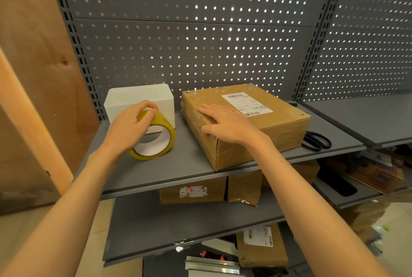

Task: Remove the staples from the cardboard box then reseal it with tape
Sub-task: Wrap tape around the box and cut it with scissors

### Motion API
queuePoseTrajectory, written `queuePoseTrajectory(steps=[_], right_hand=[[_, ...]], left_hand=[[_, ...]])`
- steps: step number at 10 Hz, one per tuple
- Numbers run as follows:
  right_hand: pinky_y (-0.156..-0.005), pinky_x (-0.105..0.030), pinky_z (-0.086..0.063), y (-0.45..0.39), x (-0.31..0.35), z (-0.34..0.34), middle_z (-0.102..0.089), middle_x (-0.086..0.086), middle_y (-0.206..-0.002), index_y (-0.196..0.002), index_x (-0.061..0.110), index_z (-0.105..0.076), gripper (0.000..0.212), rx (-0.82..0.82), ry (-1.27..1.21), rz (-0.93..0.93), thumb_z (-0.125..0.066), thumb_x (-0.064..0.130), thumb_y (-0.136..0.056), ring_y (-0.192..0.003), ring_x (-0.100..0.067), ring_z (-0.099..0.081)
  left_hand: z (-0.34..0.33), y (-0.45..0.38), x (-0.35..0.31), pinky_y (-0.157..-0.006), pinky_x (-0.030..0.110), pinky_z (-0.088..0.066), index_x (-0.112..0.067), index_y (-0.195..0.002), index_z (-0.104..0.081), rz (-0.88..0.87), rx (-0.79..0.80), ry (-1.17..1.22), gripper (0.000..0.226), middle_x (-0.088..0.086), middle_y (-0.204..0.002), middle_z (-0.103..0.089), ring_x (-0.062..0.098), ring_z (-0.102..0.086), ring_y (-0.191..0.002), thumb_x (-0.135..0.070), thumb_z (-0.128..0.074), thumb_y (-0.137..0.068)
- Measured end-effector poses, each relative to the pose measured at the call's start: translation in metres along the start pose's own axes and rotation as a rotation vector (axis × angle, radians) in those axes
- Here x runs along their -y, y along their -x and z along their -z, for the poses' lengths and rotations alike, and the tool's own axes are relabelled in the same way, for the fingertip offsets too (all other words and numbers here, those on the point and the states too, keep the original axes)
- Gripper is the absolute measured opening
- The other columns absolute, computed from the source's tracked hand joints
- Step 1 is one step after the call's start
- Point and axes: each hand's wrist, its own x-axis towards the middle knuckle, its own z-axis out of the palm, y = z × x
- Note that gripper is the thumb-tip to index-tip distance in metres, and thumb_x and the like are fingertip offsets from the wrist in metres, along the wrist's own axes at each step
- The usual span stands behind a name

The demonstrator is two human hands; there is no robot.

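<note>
The tape roll (153, 140) is gripped on edge by the curled left hand (130, 127); the right hand (225, 124) is pressed flat, fingers spread, on the cardboard box (256, 129). Both are borne by a grey shelf (182, 165), backed by pegboard (200, 31), with plywood (33, 65) alongside.

Grey metal shelf (191, 165): brown cardboard box w/ shipping label (256, 134) sits right of centre, near corner at front edge. Left of it, yellowish roll of packing tape (156, 140) stands tilted mid-shelf; white rectangular foam block (142, 100) just behind roll, toward back left corner. Black-handled scissors (317, 140) lie at right edge, touching box's right side. Left hand (131, 127) on top of roll; right hand (225, 125) flat on box top, near its left edge. Perforated grey back panel (200, 31) behind all. More cardboard boxes (194, 192) on lower shelf under box.
</note>
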Motion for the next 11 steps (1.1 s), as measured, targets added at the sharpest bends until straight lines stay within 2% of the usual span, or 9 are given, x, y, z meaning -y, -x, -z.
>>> queuePoseTrajectory(steps=[1,3,4,5,6,8,9,11], right_hand=[[-0.115,-0.032,-0.010,0.000,0.000,-0.001,-0.015,0.013,-0.156,-0.148,0.031,-0.021,0.063,-0.006,0.000,-0.001,-0.047,0.037,-0.091,-0.144,-0.008,-0.011],[-0.114,-0.033,-0.011,-0.001,0.001,-0.001,-0.016,0.013,-0.156,-0.148,0.031,-0.022,0.063,-0.013,0.001,-0.010,-0.047,0.037,-0.090,-0.143,-0.008,-0.012],[-0.114,-0.033,-0.011,-0.001,0.001,-0.002,-0.017,0.013,-0.156,-0.148,0.031,-0.023,0.063,-0.017,-0.003,-0.007,-0.048,0.037,-0.090,-0.143,-0.008,-0.013],[-0.114,-0.033,-0.012,-0.001,0.001,-0.002,-0.018,0.012,-0.156,-0.148,0.031,-0.023,0.063,-0.025,-0.002,-0.004,-0.048,0.037,-0.090,-0.143,-0.008,-0.013],[-0.114,-0.032,-0.012,-0.002,0.001,-0.001,-0.020,0.012,-0.155,-0.148,0.029,-0.025,0.063,-0.035,-0.001,0.001,-0.049,0.036,-0.090,-0.143,-0.009,-0.015],[-0.114,-0.033,-0.013,-0.003,0.000,-0.003,-0.020,0.011,-0.155,-0.147,0.028,-0.026,0.063,-0.039,-0.004,0.006,-0.049,0.036,-0.089,-0.143,-0.009,-0.015],[-0.114,-0.033,-0.013,-0.004,-0.001,-0.003,-0.020,0.011,-0.155,-0.148,0.028,-0.025,0.063,-0.040,-0.002,0.012,-0.049,0.036,-0.090,-0.143,-0.009,-0.015],[-0.114,-0.034,-0.013,-0.004,-0.003,-0.004,-0.019,0.011,-0.156,-0.148,0.027,-0.025,0.063,-0.044,-0.004,0.022,-0.048,0.036,-0.090,-0.143,-0.009,-0.015]], left_hand=[[0.006,0.010,0.000,-0.073,0.033,-0.037,-0.030,-0.111,-0.052,-0.044,-0.041,-0.196,0.026,-0.002,-0.104,-0.056,0.020,-0.051,-0.089,-0.045,-0.036,-0.096],[0.013,0.024,0.008,-0.076,0.027,-0.034,-0.024,-0.111,-0.055,-0.131,-0.107,-0.084,0.049,-0.003,-0.108,-0.058,0.014,-0.050,-0.092,-0.058,-0.033,-0.084],[0.008,0.030,0.008,-0.077,0.027,-0.036,-0.024,-0.112,-0.056,-0.149,-0.173,-0.051,0.044,-0.001,-0.109,-0.058,0.014,-0.050,-0.094,-0.055,-0.044,-0.082],[0.003,0.034,0.011,-0.077,0.030,-0.041,-0.033,-0.109,-0.049,-0.161,-0.193,-0.040,0.033,0.004,-0.108,-0.059,0.020,-0.053,-0.097,-0.047,-0.057,-0.080],[-0.001,0.035,0.012,-0.076,0.029,-0.040,-0.032,-0.110,-0.049,-0.189,-0.159,-0.093,0.036,0.005,-0.107,-0.060,0.022,-0.055,-0.097,-0.048,-0.058,-0.079],[-0.008,0.042,0.006,-0.077,0.029,-0.040,-0.025,-0.120,-0.048,-0.193,-0.090,-0.132,0.049,0.007,-0.120,-0.057,0.023,-0.054,-0.103,-0.044,-0.061,-0.077],[-0.013,0.044,0.004,-0.077,0.030,-0.042,-0.017,-0.122,-0.050,-0.186,-0.078,-0.181,0.049,0.008,-0.119,-0.057,0.026,-0.054,-0.105,-0.036,-0.066,-0.080],[-0.023,0.044,0.002,-0.083,0.041,-0.045,-0.015,-0.117,-0.054,-0.206,-0.104,-0.263,0.043,0.010,-0.113,-0.059,0.030,-0.055,-0.102,-0.028,-0.071,-0.080]])
